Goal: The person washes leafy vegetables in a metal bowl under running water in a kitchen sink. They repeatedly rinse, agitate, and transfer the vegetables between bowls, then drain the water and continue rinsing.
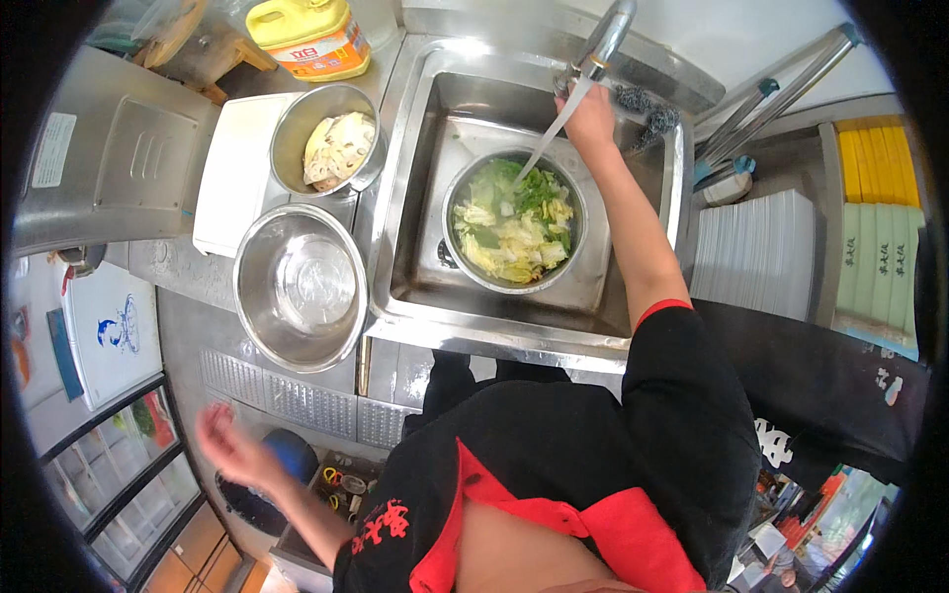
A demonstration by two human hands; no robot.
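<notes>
Water runs from the faucet (604, 48) into a metal pot (449, 248) in the steel sink (460, 132). Chopped leafy vegetables (519, 230), green and pale yellow, fill the pot. My right hand (589, 111) is at the base of the faucet, beyond the stream; its fingers are partly hidden, so its grip cannot be told. My left hand (222, 441), blurred, is off to the lower left with fingers apart and nothing seen in it. Left of the sink stand an empty steel bowl (300, 285) and a steel pot (289, 152) holding sliced lotus root (341, 148).
A yellow detergent jug (315, 44) and a white lidded box (241, 163) stand on the left counter. Steel wool scrubbers (656, 118) lie at the sink's right rim. Further right are stacked white trays (756, 252). A drawer with scissors (334, 474) is near my left forearm.
</notes>
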